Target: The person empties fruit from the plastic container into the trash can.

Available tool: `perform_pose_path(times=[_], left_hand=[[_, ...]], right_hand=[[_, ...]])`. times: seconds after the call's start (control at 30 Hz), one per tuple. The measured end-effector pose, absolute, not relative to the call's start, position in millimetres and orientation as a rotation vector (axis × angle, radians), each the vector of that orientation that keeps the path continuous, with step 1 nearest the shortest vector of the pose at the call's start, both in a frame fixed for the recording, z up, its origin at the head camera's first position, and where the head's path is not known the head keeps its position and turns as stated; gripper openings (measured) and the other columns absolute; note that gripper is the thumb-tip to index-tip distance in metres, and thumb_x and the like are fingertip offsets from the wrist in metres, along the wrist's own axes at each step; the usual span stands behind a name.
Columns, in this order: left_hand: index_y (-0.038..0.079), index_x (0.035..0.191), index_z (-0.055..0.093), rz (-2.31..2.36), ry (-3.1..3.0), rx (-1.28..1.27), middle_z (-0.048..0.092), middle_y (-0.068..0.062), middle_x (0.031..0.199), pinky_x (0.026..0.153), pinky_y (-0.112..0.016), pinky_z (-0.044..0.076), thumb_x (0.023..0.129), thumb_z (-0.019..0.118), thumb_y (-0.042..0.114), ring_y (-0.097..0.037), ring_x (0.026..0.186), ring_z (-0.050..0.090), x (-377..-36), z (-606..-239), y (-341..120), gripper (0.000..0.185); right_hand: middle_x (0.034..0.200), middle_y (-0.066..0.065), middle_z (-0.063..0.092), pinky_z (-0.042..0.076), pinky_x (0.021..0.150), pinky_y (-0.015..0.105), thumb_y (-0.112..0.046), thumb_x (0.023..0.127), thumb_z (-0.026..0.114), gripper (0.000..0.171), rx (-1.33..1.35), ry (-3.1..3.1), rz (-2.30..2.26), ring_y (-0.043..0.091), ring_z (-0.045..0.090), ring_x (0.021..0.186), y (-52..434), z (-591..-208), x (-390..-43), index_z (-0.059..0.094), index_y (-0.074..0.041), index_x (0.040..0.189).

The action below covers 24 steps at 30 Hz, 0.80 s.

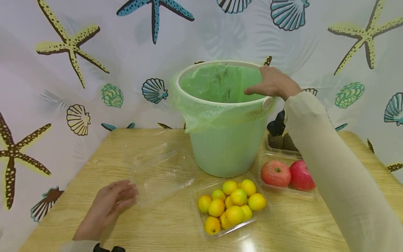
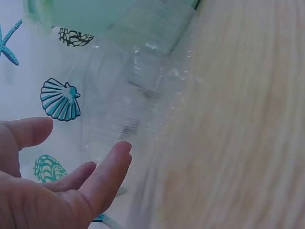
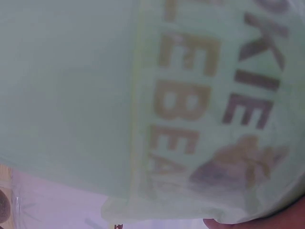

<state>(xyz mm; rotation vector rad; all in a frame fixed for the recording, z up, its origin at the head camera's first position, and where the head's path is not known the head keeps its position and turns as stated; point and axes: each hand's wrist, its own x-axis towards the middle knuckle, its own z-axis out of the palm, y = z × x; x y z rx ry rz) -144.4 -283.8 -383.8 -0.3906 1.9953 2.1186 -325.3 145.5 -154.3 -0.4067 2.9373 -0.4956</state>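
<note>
Nearest the camera, my left hand (image 1: 108,204) lay flat and relaxed on the wooden table (image 1: 163,227), its fingertips at the edge of an empty clear plastic tray (image 1: 158,168), gripping nothing. My right hand (image 1: 272,84) rested over the far rim of the green lined bucket (image 1: 225,140), fingers loosely bent, holding nothing I could see. I judged the emptying step finished; next called for gripping the empty tray.

Your only lettering sits on the green bucket (image 3: 71,95), seen sideways and close in your right wrist view through the green liner bag (image 3: 200,143). You can make out brownish capitals, roughly "EBEA" in one row and "KIE" in the next; the rest is cropped or blurred. Your other views show no readable text.
</note>
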Motion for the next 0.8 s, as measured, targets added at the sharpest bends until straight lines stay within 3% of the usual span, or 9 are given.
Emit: perform_pose_path(times=[0.37, 0.6, 0.8], left_hand=[[-0.001, 0.144, 0.024, 2.123, 2.072, -0.381, 0.059, 0.013, 0.101, 0.086, -0.026, 0.054, 0.098, 0.052, 0.034, -0.002, 0.094, 0.064, -151, -365, -286, 0.065], [0.01, 0.13, 0.038, 2.143, 2.142, -0.322, 0.057, 0.014, 0.101, 0.084, -0.025, 0.055, 0.097, 0.053, 0.035, 0.0, 0.093, 0.062, -155, -349, -280, 0.045], [0.007, 0.129, 0.041, 2.102, 2.189, -0.297, 0.054, 0.012, 0.101, 0.083, -0.024, 0.055, 0.097, 0.052, 0.034, -0.002, 0.092, 0.06, -156, -343, -267, 0.043]], right_hand=[[0.159, 0.022, -0.002, 0.014, 0.116, 0.057, -0.048, 0.089, 0.054, 0.098, -0.396, 2.933, -0.495, 0.041, 0.004, 0.146, 150, -156, -326, -0.004, 0.001, 0.151], [0.158, 0.023, -0.001, 0.015, 0.116, 0.057, -0.048, 0.089, 0.055, 0.097, -0.41, 2.938, -0.493, 0.041, 0.005, 0.146, 151, -156, -327, -0.003, 0.001, 0.151], [0.159, 0.021, -0.002, 0.014, 0.116, 0.057, -0.049, 0.089, 0.054, 0.098, -0.409, 2.943, -0.489, 0.04, 0.003, 0.146, 150, -154, -328, -0.004, -0.001, 0.152]])
